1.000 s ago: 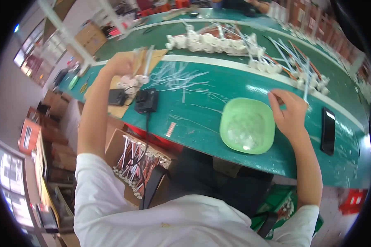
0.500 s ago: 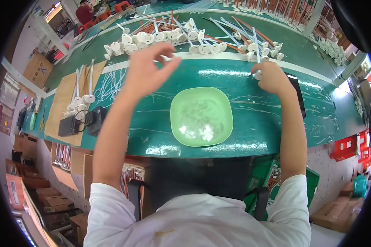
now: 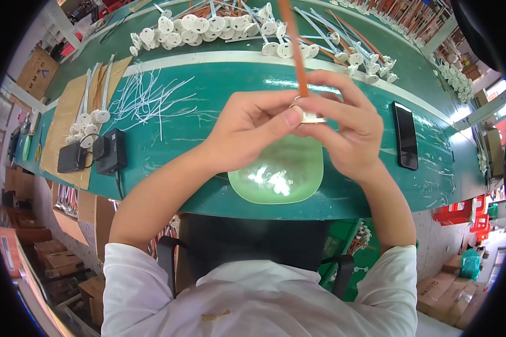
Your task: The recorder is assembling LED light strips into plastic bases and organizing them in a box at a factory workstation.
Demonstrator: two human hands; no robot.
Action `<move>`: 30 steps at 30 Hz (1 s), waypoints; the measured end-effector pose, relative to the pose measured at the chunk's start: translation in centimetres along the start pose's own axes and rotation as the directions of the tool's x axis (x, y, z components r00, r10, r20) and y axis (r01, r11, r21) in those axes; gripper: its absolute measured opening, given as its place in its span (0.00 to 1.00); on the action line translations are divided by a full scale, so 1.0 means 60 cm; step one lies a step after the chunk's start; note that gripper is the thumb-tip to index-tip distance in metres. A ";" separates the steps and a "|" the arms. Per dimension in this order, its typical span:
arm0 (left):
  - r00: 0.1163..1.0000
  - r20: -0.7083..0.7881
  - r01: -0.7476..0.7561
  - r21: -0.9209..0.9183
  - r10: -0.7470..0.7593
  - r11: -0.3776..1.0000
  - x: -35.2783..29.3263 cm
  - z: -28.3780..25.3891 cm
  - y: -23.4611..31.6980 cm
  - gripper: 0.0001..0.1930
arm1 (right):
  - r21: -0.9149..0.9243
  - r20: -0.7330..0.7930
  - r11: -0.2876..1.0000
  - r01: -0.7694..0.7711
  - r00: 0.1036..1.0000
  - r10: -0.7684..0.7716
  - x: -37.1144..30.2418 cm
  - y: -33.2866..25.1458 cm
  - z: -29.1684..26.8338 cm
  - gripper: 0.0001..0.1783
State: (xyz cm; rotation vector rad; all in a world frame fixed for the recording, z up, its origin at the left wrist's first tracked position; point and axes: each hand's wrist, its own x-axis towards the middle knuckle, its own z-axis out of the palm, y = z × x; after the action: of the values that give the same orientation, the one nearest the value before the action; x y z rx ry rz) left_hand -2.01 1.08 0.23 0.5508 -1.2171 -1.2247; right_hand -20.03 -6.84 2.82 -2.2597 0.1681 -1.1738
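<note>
The left hand (image 3: pixel 255 126) and right hand (image 3: pixel 351 123), apart half a second ago, now share one grip, clasping a white disc (image 3: pixel 313 119) with an orange strip (image 3: pixel 296 53) running up from it, so both work a single piece. Beneath the grip, a green bowl (image 3: pixel 309 188) sits on the worktop (image 3: pixel 351 202), white strands (image 3: pixel 151 101) to the left, a phone (image 3: pixel 405 135) right; heaped discs (image 3: pixel 201 25) lie beyond, with cartons (image 3: pixel 441 289) off the worktop, far right.

There is one left hand (image 3: pixel 250 126), one right hand (image 3: pixel 351 126), one held orange rod (image 3: pixel 299 62), one green bowl (image 3: pixel 278 182), one black phone (image 3: pixel 405 135), two cabled black boxes (image 3: pixel 113 151), one cardboard sheet (image 3: pixel 64 115), and white discs (image 3: pixel 216 23) beyond counting.
</note>
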 end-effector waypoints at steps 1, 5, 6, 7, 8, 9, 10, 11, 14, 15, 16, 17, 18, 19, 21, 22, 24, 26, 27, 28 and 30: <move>0.999 0.004 0.036 -0.006 -0.036 0.999 -0.003 -0.003 0.002 0.20 | -0.005 -0.004 1.000 -0.019 1.000 0.019 0.000 -0.001 0.007 0.19; 0.992 -0.091 0.089 -0.009 -0.090 0.996 0.001 -0.008 0.005 0.18 | -0.324 -0.061 0.926 0.193 0.973 -0.224 -0.006 0.005 0.012 0.20; 0.991 -0.098 0.090 -0.015 -0.091 0.996 0.000 -0.008 0.007 0.18 | -0.472 -0.057 0.832 0.292 0.932 -0.359 -0.007 0.009 0.013 0.21; 0.991 -0.099 0.085 -0.012 -0.086 0.996 0.000 -0.007 0.008 0.17 | -0.470 -0.051 0.834 0.289 0.934 -0.353 -0.006 0.012 0.014 0.21; 0.992 -0.100 0.080 -0.007 -0.080 0.997 -0.001 -0.006 0.009 0.17 | -0.473 -0.068 0.819 0.325 0.913 -0.401 -0.003 0.017 0.017 0.21; 0.991 -0.104 0.082 -0.014 -0.083 0.997 -0.001 -0.006 0.011 0.17 | -0.476 -0.086 0.802 0.359 0.889 -0.449 -0.002 0.018 0.020 0.22; 0.993 -0.041 0.112 -0.035 -0.113 0.993 0.000 -0.008 0.014 0.19 | -0.479 -0.082 0.803 0.356 0.892 -0.445 -0.002 0.015 0.022 0.22; 0.990 0.024 0.142 -0.055 -0.141 0.988 0.001 -0.009 0.014 0.21 | -0.435 -0.113 0.843 0.317 0.909 -0.401 0.000 0.009 0.023 0.21; 0.987 0.051 0.157 -0.135 -0.152 0.978 -0.001 -0.014 0.004 0.23 | -0.354 -0.143 0.898 0.262 0.933 -0.329 -0.002 0.008 0.021 0.20; 0.987 0.050 0.158 -0.135 -0.153 0.978 -0.001 -0.015 0.005 0.23 | -0.321 -0.141 0.914 0.248 0.942 -0.305 -0.004 0.009 0.020 0.19; 0.985 0.045 0.171 -0.127 -0.166 0.977 0.000 -0.016 0.006 0.23 | -0.317 -0.142 0.915 0.249 0.942 -0.305 -0.005 0.011 0.022 0.19; 0.983 0.040 0.183 -0.119 -0.179 0.976 0.000 -0.017 0.008 0.23 | -0.313 -0.147 0.922 0.229 0.947 -0.286 -0.006 0.013 0.024 0.19; 0.983 0.037 0.183 -0.117 -0.180 0.976 0.000 -0.017 0.012 0.23 | -0.308 -0.153 0.928 0.210 0.952 -0.266 -0.006 0.014 0.025 0.18; 0.984 0.004 0.176 -0.020 -0.176 0.984 0.001 -0.013 0.015 0.22 | -0.313 -0.153 0.927 0.208 0.952 -0.265 -0.005 0.014 0.022 0.18; 0.985 -0.023 0.170 0.076 -0.169 0.982 0.001 -0.003 0.018 0.21 | -0.399 -0.046 0.834 0.381 0.900 -0.434 -0.002 0.017 0.016 0.17; 0.996 -0.051 0.089 0.232 -0.079 0.969 -0.003 0.005 0.017 0.21 | -0.398 -0.046 0.834 0.382 0.900 -0.434 -0.002 0.017 0.017 0.17; 0.998 -0.066 0.011 0.382 0.016 0.924 -0.004 0.004 0.016 0.21 | -0.422 -0.017 0.798 0.431 0.876 -0.482 -0.001 0.015 0.019 0.17; 0.995 -0.099 0.032 0.496 0.020 0.868 -0.002 -0.014 0.014 0.28 | -0.429 0.006 0.791 0.436 0.877 -0.481 0.000 0.008 0.015 0.17; 0.994 -0.104 0.034 0.498 0.020 0.867 -0.005 -0.018 0.012 0.28 | -0.438 0.029 0.783 0.441 0.878 -0.478 0.000 0.006 0.014 0.17; 0.995 -0.094 0.014 0.432 0.030 0.902 -0.005 -0.020 0.009 0.27 | -0.439 0.030 0.782 0.441 0.878 -0.478 0.000 0.005 0.015 0.17; 0.995 -0.086 -0.008 0.364 0.042 0.932 -0.004 -0.023 0.010 0.26 | -0.388 -0.054 0.823 0.415 0.881 -0.470 0.000 0.006 0.020 0.17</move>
State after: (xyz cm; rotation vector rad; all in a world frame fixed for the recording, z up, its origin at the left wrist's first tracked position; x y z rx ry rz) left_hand -0.49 1.09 0.21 0.8522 -1.3761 -0.9436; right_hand -19.07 -6.59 2.10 -2.6274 -0.1051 -1.6745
